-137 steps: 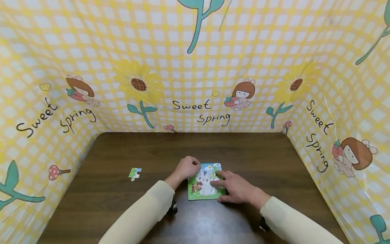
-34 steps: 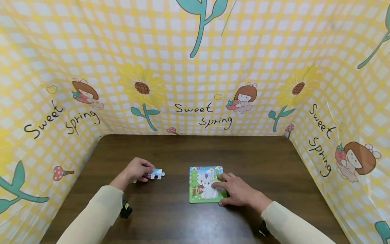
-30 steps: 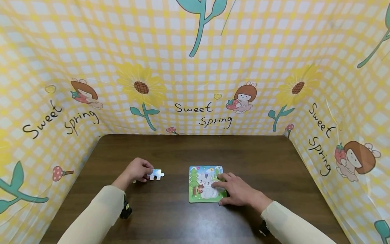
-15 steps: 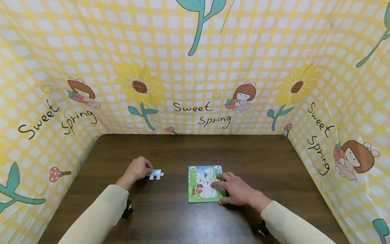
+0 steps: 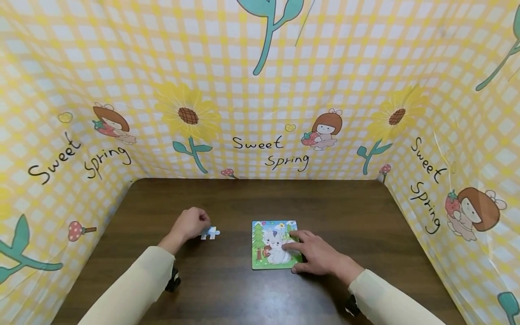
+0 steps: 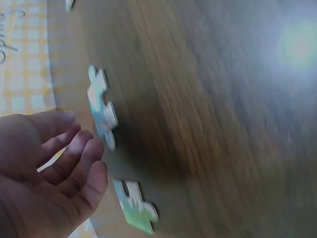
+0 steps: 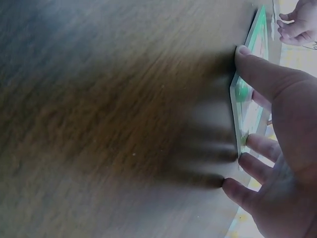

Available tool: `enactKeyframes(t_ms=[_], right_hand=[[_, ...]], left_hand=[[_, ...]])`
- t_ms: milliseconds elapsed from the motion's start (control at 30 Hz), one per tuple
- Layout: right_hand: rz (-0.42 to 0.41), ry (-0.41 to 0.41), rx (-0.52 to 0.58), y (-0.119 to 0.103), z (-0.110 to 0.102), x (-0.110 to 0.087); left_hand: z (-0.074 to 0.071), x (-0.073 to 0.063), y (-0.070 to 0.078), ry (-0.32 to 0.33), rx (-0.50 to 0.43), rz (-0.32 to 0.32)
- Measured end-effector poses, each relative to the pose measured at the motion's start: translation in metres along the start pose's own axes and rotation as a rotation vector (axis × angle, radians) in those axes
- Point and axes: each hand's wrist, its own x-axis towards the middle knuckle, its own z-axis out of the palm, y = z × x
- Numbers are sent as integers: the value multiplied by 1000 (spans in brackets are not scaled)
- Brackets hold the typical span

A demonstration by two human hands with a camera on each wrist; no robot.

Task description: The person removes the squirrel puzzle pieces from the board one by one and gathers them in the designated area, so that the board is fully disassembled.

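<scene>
My spread right hand rests on the puzzle; my left hand, loosely curled, seemingly empty, is just beside the blue piece, near the green piece. I'm probably arranging loose pieces; next needs a careful pinch.

A blue piece and green piece (both knobbed) lie left of the square puzzle

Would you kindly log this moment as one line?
left hand: beside blue puzzle piece; right hand: touching animal puzzle; green piece: on table
</scene>
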Motion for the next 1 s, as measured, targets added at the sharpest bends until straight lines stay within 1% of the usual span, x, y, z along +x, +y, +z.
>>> enactKeyframes(t_ms=[100,200,333,467,600,700,800,900,1000], right_hand=[[2,1,17,1,1,-3],[-3,5,20,2,2,-5],[-2,18,9,3,2,-8],[2,33,12,3,3,-10],[2,45,31,1,4,-12],[-22,62,24,1,4,-12],[-75,76,7,1,5,-11],[-130,87,-11,-1,7,-9],[-152,86,-26,-4,8,-6]], left_hand=[[9,2,13,10,-34,48],[21,5,33,0,-83,80],[42,8,63,-56,-149,108],[64,11,91,-122,-173,136],[79,13,114,-169,-183,161],[86,17,128,-188,-206,184],[93,22,137,-205,-227,182],[99,26,143,-224,-257,150],[101,27,147,-234,-287,112]])
